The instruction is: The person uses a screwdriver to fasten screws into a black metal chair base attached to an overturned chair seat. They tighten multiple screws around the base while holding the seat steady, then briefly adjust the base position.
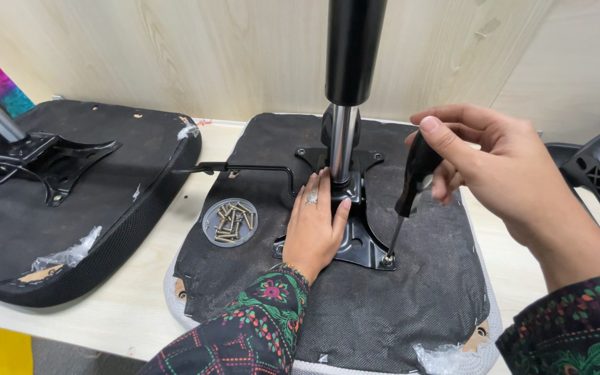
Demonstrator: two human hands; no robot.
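Pressing the black plate (359, 239), left hand (314, 229) steadies; right hand (480, 156) holds screwdriver (411, 187).

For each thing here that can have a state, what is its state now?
left hand: flat, pressing on the black metal plate
right hand: closed around the screwdriver
screwdriver: upright, tip at the plate's corner
seat cushion: upside down on the table
lid of screws: open, lying on the cushion

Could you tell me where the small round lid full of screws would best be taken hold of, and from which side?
Probably by its rim, from above. The lid of screws lies flat and shallow on the seat underside, so only the thin edge offers grip. Its left side is freer; the left hand rests on the black mounting plate to its right.
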